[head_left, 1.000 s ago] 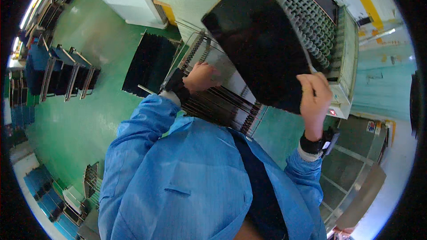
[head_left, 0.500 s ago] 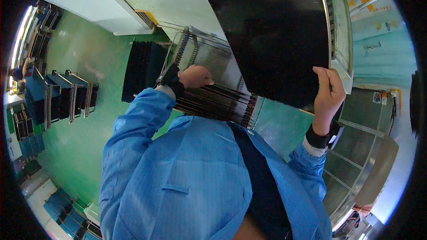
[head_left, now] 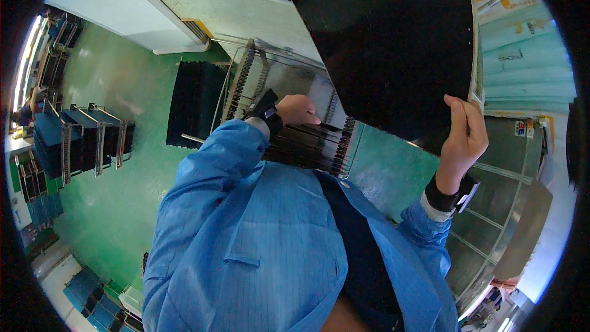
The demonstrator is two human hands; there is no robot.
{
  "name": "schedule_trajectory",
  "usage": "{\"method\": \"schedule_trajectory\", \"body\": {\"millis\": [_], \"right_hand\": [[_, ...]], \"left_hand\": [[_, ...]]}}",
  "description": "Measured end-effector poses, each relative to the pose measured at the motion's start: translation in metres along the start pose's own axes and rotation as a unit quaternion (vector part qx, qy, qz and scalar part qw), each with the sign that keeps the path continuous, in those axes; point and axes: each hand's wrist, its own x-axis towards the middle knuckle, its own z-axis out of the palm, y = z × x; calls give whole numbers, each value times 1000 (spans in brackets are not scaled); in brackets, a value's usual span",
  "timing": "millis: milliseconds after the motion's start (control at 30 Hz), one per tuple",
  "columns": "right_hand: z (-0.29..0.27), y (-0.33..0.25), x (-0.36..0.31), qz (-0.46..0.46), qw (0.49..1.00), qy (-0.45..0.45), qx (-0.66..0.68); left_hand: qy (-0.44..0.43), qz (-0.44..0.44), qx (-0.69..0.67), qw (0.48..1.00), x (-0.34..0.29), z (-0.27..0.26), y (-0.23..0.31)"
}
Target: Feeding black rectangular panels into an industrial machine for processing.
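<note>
A slotted rack (head_left: 241, 83) carries several dark panels (head_left: 301, 150).

We see a moderately lit room: a strip light (head_left: 29, 64) at the left rim burns out to white, and a soft sheen spreads over the green floor (head_left: 117, 209). The dark panel (head_left: 393, 43) gives back little light, so we make out hardly any detail on its face. Fisheye distortion bends straight edges toward the blackened corners, and the distant racks (head_left: 83, 135) look small and soft to us.

green floor (head_left: 117, 209) | blue-panel racks (head_left: 51, 132), left | white partition (head_left: 114, 6), upper left | teal sheeting (head_left: 522, 80), right
</note>
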Motion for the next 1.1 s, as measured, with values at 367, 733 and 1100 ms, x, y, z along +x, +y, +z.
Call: {"method": "schedule_trajectory", "body": {"millis": [367,733,1100], "right_hand": [[-2,9,-4,12,1000,-10,-8],[-30,38,-7,72,988,-108,-83],[-14,-8,9,-77,997,5,-29]], "left_hand": [[5,172,105,979,3,9,-22],[-114,38,96,988,31,11,-5],[-84,-16,60,995,15,-16,-1]]}}
